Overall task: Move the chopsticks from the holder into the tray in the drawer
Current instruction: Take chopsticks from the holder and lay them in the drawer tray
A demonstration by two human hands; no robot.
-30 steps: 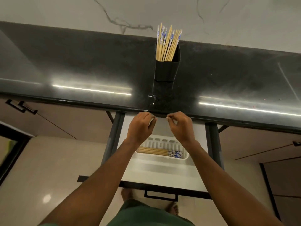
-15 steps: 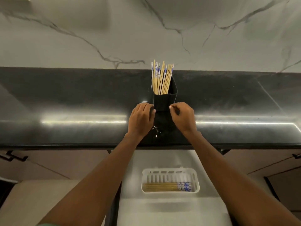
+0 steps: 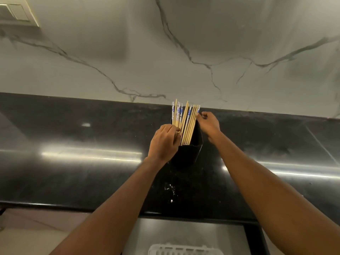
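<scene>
A black holder [image 3: 189, 153] stands on the dark countertop near the wall, with several wooden chopsticks [image 3: 187, 122] with blue-patterned tops upright in it. My left hand [image 3: 163, 142] is at the holder's left rim, fingertips pinched on a chopstick shaft. My right hand [image 3: 208, 124] is at the upper right of the bundle, thumb and fingers closed on the top of the rightmost chopstick. The white slotted tray [image 3: 184, 250] shows only its far rim at the bottom edge, inside the open drawer [image 3: 230, 236].
The black countertop [image 3: 73, 162] runs across the view, glossy with light streaks. A marble-veined wall [image 3: 165, 52] rises behind it. A wall switch plate [image 3: 16, 13] sits at the top left. Small white specks lie on the counter in front of the holder.
Both hands rose from the drawer's front, past the holder's base, up to the chopsticks, and closed on them. The view tilted up, so the tray slid to the bottom edge.
</scene>
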